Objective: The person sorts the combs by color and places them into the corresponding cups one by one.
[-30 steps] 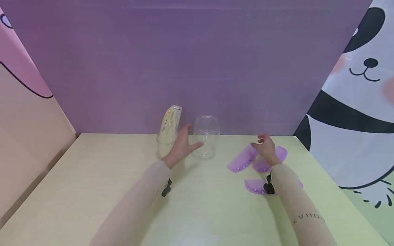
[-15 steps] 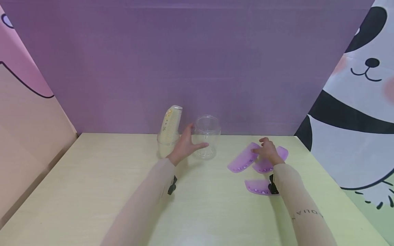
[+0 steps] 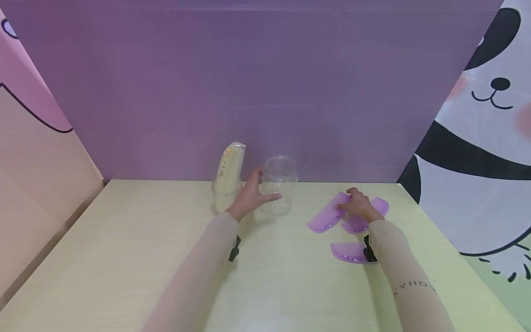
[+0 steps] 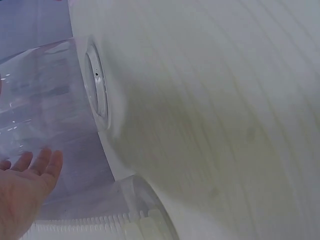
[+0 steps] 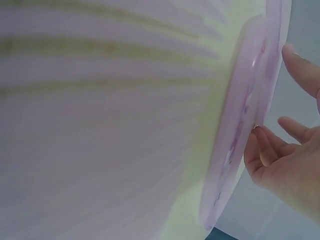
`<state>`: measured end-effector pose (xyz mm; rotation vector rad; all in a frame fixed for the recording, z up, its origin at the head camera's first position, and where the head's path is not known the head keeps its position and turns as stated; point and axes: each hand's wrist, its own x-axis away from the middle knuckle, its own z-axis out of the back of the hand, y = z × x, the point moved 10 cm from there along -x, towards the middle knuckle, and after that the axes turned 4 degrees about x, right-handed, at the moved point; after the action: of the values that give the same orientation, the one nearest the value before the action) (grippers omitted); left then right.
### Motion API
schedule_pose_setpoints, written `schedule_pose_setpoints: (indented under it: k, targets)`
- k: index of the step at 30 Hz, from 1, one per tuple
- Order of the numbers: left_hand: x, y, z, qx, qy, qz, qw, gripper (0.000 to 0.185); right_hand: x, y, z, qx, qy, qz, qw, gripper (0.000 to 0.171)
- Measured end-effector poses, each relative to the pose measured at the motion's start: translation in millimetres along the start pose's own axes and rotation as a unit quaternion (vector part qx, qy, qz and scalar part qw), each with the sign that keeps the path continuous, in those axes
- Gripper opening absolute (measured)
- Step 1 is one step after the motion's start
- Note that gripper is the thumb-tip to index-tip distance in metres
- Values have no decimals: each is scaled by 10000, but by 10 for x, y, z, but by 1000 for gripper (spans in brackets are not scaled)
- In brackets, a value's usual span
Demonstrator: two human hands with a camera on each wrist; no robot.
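Note:
My left hand rests round the left side of a clear jar, with the thumb across its front. In the left wrist view, the fingertips of the left hand meet the wall of the jar. My right hand is low over two purple combs, a left one and a right one. The right wrist view shows fingertips of the right hand at the edge of a purple comb, the thumb spread apart from it.
Left of the jar, a clear cup holds a cream comb upright, leaning slightly. Another purple comb lies nearer on the pale table, partly under the right wrist. A purple panel rises behind the table.
My left hand has moved right, up against the jar, its thumb now over the front. My right hand has lowered toward the purple combs. The combs, jar and cup look unmoved.

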<state>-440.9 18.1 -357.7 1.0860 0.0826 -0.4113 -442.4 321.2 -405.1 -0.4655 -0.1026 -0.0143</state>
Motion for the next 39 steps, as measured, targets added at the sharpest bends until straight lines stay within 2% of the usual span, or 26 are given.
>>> schedule_pose_setpoints:
  k: [4, 15, 24, 32, 39]
  targets:
    - [-8, -10, 4, -19, 26, -46, 10000, 101, -15, -19, -26, 153, -8, 63, 9999, 72]
    - [-51, -17, 5, 119, 130, -177, 9997, 95, -88, -8, -35, 49, 81, 52, 9999, 73]
    - [-104, -77, -3, 6, 97, -193, 9998, 96, -219, 94, -75, -48, 29, -248, 9997, 76]
    - [-86, -22, 5, 14, 124, -287, 9995, 94, -189, 100, -100, -286, -140, -306, 9990, 77]
    - [-51, -16, 7, 65, 61, -86, 9999, 96, -177, 71, -107, -215, -207, -196, 9994, 79]
